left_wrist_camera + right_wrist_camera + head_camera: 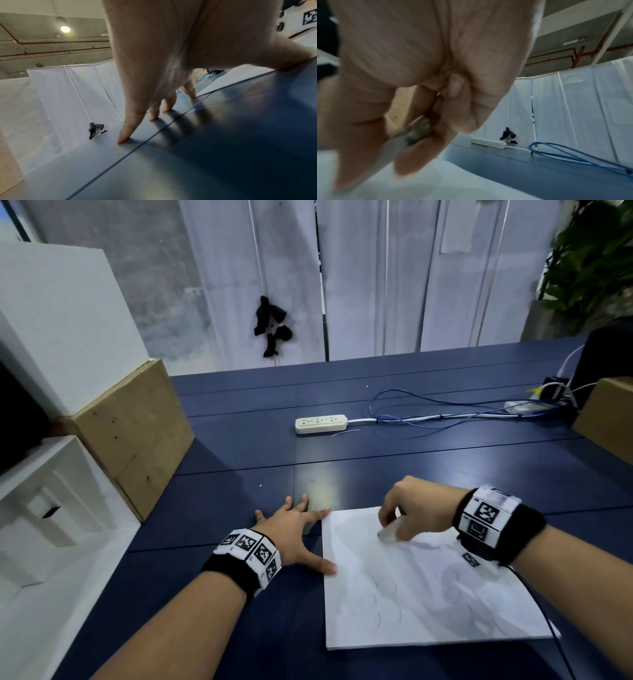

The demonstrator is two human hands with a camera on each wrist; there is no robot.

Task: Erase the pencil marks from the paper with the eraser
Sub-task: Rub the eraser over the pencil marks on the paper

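A white sheet of paper lies on the dark blue table, with faint curved pencil marks in its near-left part. My right hand pinches a whitish eraser and holds it down on the upper part of the sheet. In the right wrist view the eraser shows blurred between thumb and fingers above the paper. My left hand lies spread flat on the table at the paper's left edge, index fingertip and thumb touching that edge. In the left wrist view its fingertips press the table.
A white power strip with blue and white cables lies mid-table. Cardboard boxes stand at the left and right edges. White boxes sit at the near left. White curtains hang behind the table.
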